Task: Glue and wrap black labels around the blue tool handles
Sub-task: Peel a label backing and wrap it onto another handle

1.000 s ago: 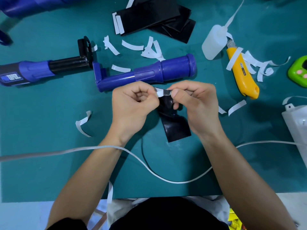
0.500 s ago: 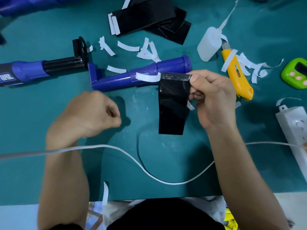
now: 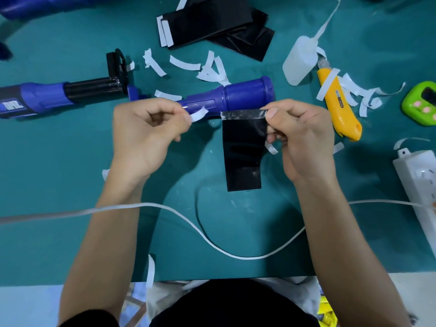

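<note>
— Hanging where, that black label?

— Just in front of the blue tool handle. Its bare sticky top edge runs alongside the handle's thick end, close but seemingly not touching. The lower end points toward the person; whether it rests on the table I cannot tell.

— Whose grip has it?

— The right hand: thumb and fingers pinch the label's top right corner. The left hand, at the handle's narrow middle, has its grip closed on a white backing strip.

— And the handle's long axis?

— Left to right, parallel to that sticky edge. So I judge the next move to be a short push away from the person, the right hand nearer and leading. The left should shed its strip and steady the handle.

— Around it?

— Glue bottle and yellow knife to the handle's right, spare labels behind it, a second tool off its left end.
</note>
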